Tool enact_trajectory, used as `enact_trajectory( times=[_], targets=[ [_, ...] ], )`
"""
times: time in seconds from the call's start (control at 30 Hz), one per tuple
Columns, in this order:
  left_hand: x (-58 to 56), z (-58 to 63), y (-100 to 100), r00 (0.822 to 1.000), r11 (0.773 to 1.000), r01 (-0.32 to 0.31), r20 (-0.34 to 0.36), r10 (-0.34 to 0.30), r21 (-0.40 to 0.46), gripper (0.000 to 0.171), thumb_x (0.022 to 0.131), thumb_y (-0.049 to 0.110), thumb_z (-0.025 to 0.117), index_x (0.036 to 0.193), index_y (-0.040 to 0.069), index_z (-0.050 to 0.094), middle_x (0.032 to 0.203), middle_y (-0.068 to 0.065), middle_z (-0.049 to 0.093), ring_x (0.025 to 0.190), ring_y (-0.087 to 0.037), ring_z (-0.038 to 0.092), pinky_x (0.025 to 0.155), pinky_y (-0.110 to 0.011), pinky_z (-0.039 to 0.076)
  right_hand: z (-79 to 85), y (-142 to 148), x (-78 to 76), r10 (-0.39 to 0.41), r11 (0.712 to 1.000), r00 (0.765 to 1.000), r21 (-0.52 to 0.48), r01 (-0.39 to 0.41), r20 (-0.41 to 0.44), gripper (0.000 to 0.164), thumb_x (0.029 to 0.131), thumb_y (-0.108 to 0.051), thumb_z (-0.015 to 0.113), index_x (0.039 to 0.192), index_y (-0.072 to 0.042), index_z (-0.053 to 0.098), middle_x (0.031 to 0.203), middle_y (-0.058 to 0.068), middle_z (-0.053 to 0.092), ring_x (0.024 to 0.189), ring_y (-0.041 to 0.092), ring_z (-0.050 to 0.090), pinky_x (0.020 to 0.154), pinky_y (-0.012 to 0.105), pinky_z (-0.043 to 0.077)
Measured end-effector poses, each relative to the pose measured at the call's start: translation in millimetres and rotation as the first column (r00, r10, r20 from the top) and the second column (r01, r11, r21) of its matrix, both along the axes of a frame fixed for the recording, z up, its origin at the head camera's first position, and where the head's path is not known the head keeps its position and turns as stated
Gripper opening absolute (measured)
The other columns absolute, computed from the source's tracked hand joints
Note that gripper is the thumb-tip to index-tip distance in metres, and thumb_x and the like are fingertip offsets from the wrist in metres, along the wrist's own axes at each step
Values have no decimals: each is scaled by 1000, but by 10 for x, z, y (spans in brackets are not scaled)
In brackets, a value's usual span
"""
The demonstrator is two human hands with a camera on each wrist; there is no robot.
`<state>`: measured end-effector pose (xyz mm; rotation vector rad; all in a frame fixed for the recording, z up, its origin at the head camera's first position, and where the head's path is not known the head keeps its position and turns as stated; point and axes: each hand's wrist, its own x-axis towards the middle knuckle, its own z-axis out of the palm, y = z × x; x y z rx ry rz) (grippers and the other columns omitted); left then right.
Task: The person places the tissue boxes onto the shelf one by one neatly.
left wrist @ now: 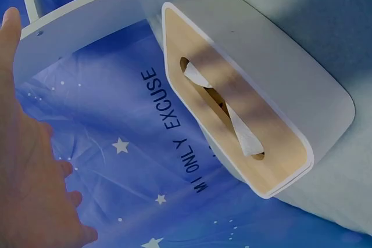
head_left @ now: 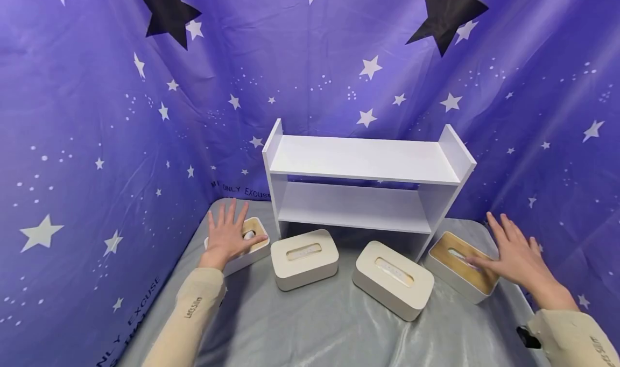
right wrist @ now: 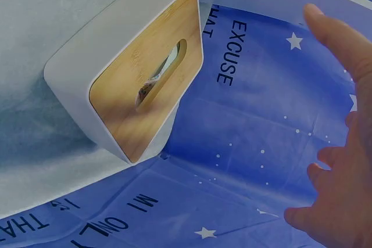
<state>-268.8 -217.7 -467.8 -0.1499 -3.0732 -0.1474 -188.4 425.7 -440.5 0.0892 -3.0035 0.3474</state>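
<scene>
My left hand (head_left: pixel 226 239) is spread over a white tissue box (head_left: pixel 244 260) with a wooden lid at the left. The left wrist view shows a gap between that hand (left wrist: pixel 35 172) and the box (left wrist: pixel 256 45), whose slot holds white tissue. At the right, my right hand (head_left: pixel 520 256) is held with fingers extended above another wood-lidded tissue box (head_left: pixel 457 275). In the right wrist view this hand (right wrist: pixel 343 184) is apart from the box (right wrist: pixel 116 45). Two cream tissue boxes, one left of centre (head_left: pixel 307 276) and one right of centre (head_left: pixel 387 294), lie between the hands.
A white two-tier shelf (head_left: pixel 360 157) stands at the back of the table, behind the cream boxes. Grey cloth (head_left: pixel 310 329) covers the tabletop. Purple star-printed curtains (head_left: pixel 310 87) hang along the back and both sides.
</scene>
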Motion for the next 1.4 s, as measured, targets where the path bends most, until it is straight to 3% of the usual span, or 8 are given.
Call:
enact_trajectory(
  times=[0.23, 0.43, 0.63, 0.77, 1.03, 1.4],
  targets=[
    [29, -11, 11, 1000, 1000, 17, -4, -17, 19, 114, 78, 83, 53, 162, 19, 10, 168, -18, 3, 154, -44, 5, 122, -70, -1, -24, 10, 2, 24, 999, 1000, -21, -25, -7, 122, 79, -60, 75, 161, -9, -1, 158, 40, 8, 142, 61, 12, 102, 84, 15],
    [41, -35, 26, 999, 999, 37, -22, -37, 40, 112, 79, 80, 57, 162, 18, 12, 168, -18, 6, 154, -44, 9, 122, -68, 0, -9, -9, 12, 54, 998, 999, -19, -54, -6, 110, 84, -53, 74, 158, -1, 13, 153, 42, 19, 135, 64, 23, 98, 81, 25],
    [70, -76, 27, 1000, 999, 22, -15, -21, 35, 111, 79, 76, 61, 161, 15, 18, 167, -19, 13, 153, -43, 14, 123, -67, 4, 40, -83, 13, 47, 999, 995, -19, -45, 89, 101, 88, -58, 67, 155, 4, 23, 145, 43, 33, 125, 65, 36, 92, 80, 36],
    [48, -87, 63, 999, 998, 48, -27, -47, 38, 111, 78, 78, 60, 160, 13, 21, 166, -20, 16, 152, -43, 17, 123, -67, 5, 73, -83, 24, 17, 1000, 992, -6, -17, 127, 97, 89, -61, 64, 153, 3, 29, 142, 45, 37, 121, 66, 39, 86, 78, 40],
    [6, -66, 102, 996, 997, 76, -39, -75, 9, 109, 78, 79, 58, 159, 13, 27, 165, -17, 22, 152, -41, 20, 124, -66, 9, 132, -41, 22, 49, 999, 996, -18, -48, 79, 78, 91, -51, 67, 140, 7, 48, 125, 43, 55, 108, 59, 57, 75, 69, 49],
    [4, -35, 131, 995, 995, 99, -26, -99, 16, 106, 80, 77, 59, 158, 13, 28, 165, -16, 25, 152, -39, 22, 125, -63, 9, 139, -104, -1, 90, 995, 995, -55, -87, 45, 54, 94, -37, 68, 130, 2, 60, 120, 34, 64, 105, 53, 62, 74, 67, 49]
  ],
)
